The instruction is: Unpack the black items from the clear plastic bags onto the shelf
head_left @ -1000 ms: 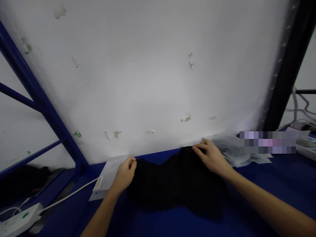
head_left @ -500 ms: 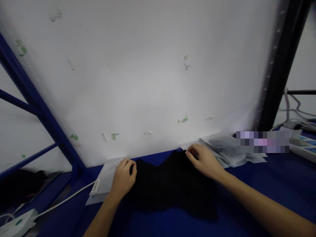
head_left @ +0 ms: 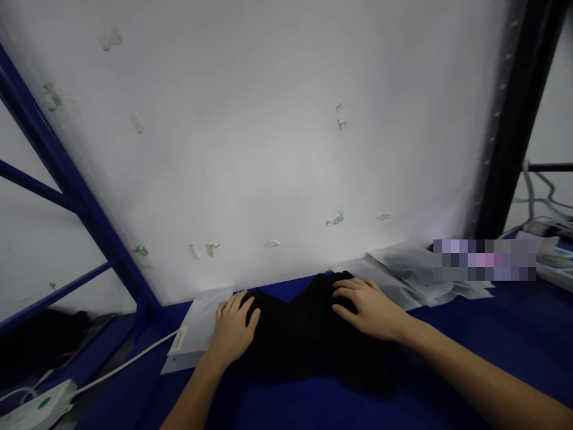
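Note:
A black garment point(head_left: 299, 340) lies spread on the blue tabletop point(head_left: 286, 406), its upper edge dipping in the middle between two raised corners. On its left corner rests my left hand point(head_left: 235, 328), fingers spread over the cloth. My right hand point(head_left: 369, 307) lies on the upper right part, fingers stretched out and apart. Both palms face down. The dark cloth shows few folds, so its exact kind is hard to make out. Beneath and beside my left forearm sits a clear plastic bag point(head_left: 203, 316) with a small white label.
More clear plastic bags point(head_left: 412, 275) lie right of the garment against the white wall point(head_left: 268, 149). A white power strip point(head_left: 40, 406) with its cable is at lower left. A blue frame point(head_left: 85, 203) and a black post point(head_left: 510, 119) flank the wall; dark cloth point(head_left: 40, 340) lies far left.
Both hands have gone from pinching the garment's upper corners to lying on it with fingers spread. My right hand has come slightly down onto the cloth. The view has shifted a little.

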Available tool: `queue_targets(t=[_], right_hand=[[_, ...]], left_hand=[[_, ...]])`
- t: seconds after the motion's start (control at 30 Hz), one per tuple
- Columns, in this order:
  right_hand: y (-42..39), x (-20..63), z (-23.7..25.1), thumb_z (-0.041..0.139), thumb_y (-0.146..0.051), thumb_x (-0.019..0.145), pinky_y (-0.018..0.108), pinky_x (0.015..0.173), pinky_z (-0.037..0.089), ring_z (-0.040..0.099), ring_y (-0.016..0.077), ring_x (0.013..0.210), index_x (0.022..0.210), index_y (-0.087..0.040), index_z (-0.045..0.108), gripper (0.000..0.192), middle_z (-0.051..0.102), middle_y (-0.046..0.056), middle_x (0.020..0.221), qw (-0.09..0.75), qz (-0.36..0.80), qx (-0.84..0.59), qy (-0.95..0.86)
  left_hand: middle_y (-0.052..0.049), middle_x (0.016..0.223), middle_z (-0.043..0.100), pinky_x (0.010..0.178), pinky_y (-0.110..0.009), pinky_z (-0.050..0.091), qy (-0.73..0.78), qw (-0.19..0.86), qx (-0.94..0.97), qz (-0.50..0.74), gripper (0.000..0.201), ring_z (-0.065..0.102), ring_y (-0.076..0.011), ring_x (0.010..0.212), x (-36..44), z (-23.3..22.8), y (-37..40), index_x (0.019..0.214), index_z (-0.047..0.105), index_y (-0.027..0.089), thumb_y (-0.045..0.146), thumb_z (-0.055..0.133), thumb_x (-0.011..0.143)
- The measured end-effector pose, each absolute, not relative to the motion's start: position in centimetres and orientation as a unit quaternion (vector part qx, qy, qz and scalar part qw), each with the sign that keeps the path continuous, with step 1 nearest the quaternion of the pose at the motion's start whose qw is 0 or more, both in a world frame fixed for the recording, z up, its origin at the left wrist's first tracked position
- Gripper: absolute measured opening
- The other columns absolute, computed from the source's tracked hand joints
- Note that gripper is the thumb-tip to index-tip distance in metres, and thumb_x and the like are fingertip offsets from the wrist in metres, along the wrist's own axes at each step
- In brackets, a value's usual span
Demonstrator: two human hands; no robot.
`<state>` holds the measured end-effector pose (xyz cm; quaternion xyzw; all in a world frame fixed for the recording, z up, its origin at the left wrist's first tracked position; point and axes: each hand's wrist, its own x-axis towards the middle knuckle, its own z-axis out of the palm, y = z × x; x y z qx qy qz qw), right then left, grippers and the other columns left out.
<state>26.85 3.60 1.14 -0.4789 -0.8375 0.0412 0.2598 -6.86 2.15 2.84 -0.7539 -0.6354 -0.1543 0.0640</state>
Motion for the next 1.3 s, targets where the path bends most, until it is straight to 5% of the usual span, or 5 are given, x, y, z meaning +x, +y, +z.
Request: queue_targets(t=[0.17,0.33,0.57,0.8,1.3], right_hand=[[2.5,26.7,2.7,0.057,-0.029,0.089,0.045,0.089,0.040,0.060,0.0229,0.092,0.076,-0.021,0.065,0.017,0.067,0.005,0.094,0.236,0.092,-0.408,-0.877],[1.7,26.9,4.0,0.059,-0.022,0.085,0.034,0.076,0.046,0.059,0.0172,0.076,0.073,-0.019,0.064,0.013,0.066,0.003,0.079,0.287,0.229,-0.330,-0.870],[1.6,27.7,4.9,0.054,-0.048,0.093,0.033,0.073,0.050,0.066,0.0191,0.079,0.080,-0.019,0.076,0.038,0.075,0.006,0.085,0.205,0.445,-0.229,-0.841],[5.3,27.7,0.4,0.052,-0.028,0.087,0.047,0.091,0.044,0.059,0.0295,0.105,0.098,-0.021,0.071,0.023,0.066,0.012,0.117,0.334,0.035,-0.514,-0.789],[4.9,27.3,0.0,0.049,-0.032,0.087,0.056,0.098,0.036,0.038,0.0399,0.134,0.132,-0.016,0.058,0.049,0.045,0.017,0.149,0.267,-0.054,-0.589,-0.761]], left_hand=[[-0.005,0.108,0.065,0.101,-0.046,0.034,-0.516,0.020,-0.840,-0.165,0.022,0.057,-0.0231,0.105,-5.3,4.5,0.5,0.084,0.066,0.022,0.026,0.046,0.093],[-0.001,0.080,0.062,0.083,-0.037,0.040,-0.502,-0.053,-0.839,-0.201,0.010,0.055,-0.0187,0.078,-5.0,5.8,-0.3,0.077,0.054,0.021,0.014,0.047,0.079],[0.000,0.063,0.061,0.059,-0.026,0.044,-0.488,-0.383,-0.769,-0.152,0.021,0.060,-0.0164,0.060,-5.7,7.6,-0.8,0.071,0.056,0.019,0.027,0.044,0.086],[-0.006,0.105,0.066,0.086,-0.038,0.043,-0.635,0.040,-0.753,-0.169,0.011,0.059,-0.0241,0.101,-7.5,4.6,1.5,0.087,0.062,0.022,0.018,0.052,0.083],[-0.012,0.148,0.048,0.110,-0.054,0.033,-0.669,0.104,-0.705,-0.210,0.046,0.041,-0.0314,0.137,-8.4,2.7,3.3,0.137,0.052,0.016,0.031,0.048,0.093]])
